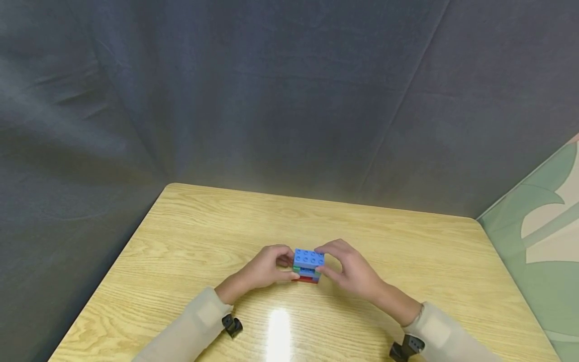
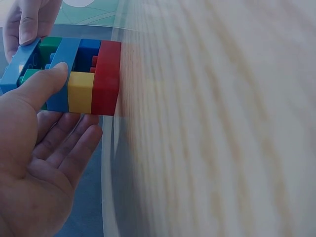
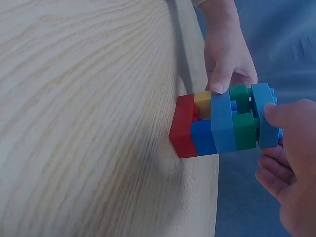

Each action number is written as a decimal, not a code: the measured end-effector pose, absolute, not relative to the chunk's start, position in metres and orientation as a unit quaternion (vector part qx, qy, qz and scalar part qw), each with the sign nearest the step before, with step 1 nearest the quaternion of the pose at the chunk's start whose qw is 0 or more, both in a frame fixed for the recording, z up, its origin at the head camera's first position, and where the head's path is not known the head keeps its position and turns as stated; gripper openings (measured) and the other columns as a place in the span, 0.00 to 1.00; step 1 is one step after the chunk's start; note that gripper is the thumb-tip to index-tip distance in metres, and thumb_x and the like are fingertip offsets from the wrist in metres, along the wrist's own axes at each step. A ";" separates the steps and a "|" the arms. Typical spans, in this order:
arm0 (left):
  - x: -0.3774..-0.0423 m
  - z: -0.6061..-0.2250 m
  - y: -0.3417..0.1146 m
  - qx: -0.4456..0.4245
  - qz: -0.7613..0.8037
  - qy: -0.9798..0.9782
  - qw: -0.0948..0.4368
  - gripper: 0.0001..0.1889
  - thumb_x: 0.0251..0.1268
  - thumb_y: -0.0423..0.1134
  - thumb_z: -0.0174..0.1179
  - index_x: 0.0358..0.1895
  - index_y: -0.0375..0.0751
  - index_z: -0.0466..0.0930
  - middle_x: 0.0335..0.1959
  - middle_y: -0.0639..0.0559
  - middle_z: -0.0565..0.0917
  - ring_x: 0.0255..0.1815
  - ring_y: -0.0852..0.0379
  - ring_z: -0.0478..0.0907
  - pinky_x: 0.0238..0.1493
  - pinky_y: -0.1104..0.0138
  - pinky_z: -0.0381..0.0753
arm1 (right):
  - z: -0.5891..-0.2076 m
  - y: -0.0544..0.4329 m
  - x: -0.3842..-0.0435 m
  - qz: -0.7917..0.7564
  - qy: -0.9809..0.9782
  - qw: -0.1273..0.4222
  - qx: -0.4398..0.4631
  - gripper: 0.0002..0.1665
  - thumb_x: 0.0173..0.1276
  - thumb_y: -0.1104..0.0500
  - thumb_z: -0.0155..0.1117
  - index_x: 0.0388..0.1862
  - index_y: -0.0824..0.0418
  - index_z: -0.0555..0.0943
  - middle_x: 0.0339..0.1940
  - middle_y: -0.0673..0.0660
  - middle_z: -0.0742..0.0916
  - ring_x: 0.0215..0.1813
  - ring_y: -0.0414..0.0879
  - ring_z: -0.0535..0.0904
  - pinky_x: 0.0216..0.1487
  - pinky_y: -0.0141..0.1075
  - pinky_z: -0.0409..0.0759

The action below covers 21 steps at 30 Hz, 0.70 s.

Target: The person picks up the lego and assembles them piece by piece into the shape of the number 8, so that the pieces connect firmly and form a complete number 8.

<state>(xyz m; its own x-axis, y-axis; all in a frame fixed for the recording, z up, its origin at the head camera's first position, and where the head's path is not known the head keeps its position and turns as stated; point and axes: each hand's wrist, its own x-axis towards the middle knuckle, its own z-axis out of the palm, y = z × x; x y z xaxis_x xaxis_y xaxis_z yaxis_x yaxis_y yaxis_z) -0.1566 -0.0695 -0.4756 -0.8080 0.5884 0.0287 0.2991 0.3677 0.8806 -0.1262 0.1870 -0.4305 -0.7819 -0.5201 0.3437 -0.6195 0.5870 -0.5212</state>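
Observation:
A stack of toy building bricks stands on the wooden table [image 1: 203, 226] between both hands. At its base lies a red brick [image 3: 181, 128], with a small yellow brick [image 2: 81, 93] and a small dark blue brick [image 3: 203, 138] above it. A long light blue brick [image 3: 223, 126] crosses those, carrying two small green bricks [image 3: 245, 131]. The left hand [image 1: 268, 266] grips the stack's side, its thumb on the middle blue brick. Between thumb and fingers the right hand [image 1: 355, 269] pinches the top blue brick [image 1: 309, 258]; a narrow gap shows between it and the green bricks.
A dark grey cloth [image 1: 280, 100] hangs behind the table and along its left. To the right is a green leaf-patterned surface [image 1: 538, 241]. Black wrist devices [image 1: 232, 326] sit at both cuffs.

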 end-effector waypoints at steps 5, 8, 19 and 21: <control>-0.156 -0.475 -0.069 0.271 0.488 0.817 0.147 0.13 0.62 0.38 0.74 0.46 0.41 0.81 0.45 0.54 0.84 0.47 0.59 0.83 0.52 0.72 0.82 | -0.430 0.188 -0.126 0.322 -0.886 0.078 0.324 0.21 0.63 0.60 0.77 0.55 0.59 0.85 0.51 0.50 0.87 0.55 0.47 0.81 0.55 0.46 0.84; -0.156 -0.475 -0.069 0.270 0.485 0.819 0.146 0.13 0.62 0.38 0.74 0.46 0.41 0.81 0.45 0.54 0.84 0.47 0.59 0.83 0.52 0.72 0.82 | -0.430 0.188 -0.127 0.326 -0.884 0.077 0.326 0.21 0.62 0.60 0.78 0.54 0.59 0.85 0.49 0.49 0.87 0.54 0.46 0.82 0.54 0.46 0.84; -0.156 -0.477 -0.071 0.273 0.488 0.816 0.145 0.13 0.62 0.37 0.74 0.46 0.41 0.81 0.45 0.54 0.84 0.48 0.59 0.83 0.52 0.72 0.82 | -0.437 0.184 -0.131 0.363 -0.868 0.083 0.328 0.20 0.57 0.62 0.80 0.49 0.59 0.87 0.40 0.45 0.85 0.47 0.41 0.79 0.47 0.49 0.85; -0.156 -0.477 -0.071 0.273 0.489 0.816 0.146 0.13 0.62 0.37 0.74 0.46 0.41 0.81 0.45 0.54 0.84 0.48 0.59 0.83 0.52 0.72 0.82 | -0.438 0.182 -0.132 0.363 -0.867 0.089 0.330 0.20 0.56 0.63 0.81 0.48 0.59 0.87 0.39 0.45 0.85 0.47 0.41 0.79 0.46 0.48 0.86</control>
<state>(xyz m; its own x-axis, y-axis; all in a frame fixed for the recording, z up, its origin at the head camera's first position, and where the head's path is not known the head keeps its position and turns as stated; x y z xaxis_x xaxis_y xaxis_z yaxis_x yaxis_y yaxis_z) -0.1562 -0.0712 -0.4770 -0.8085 0.5878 0.0288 0.3026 0.3732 0.8770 -0.1316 0.1822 -0.4377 -0.7659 -0.5074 0.3950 -0.6374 0.5180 -0.5705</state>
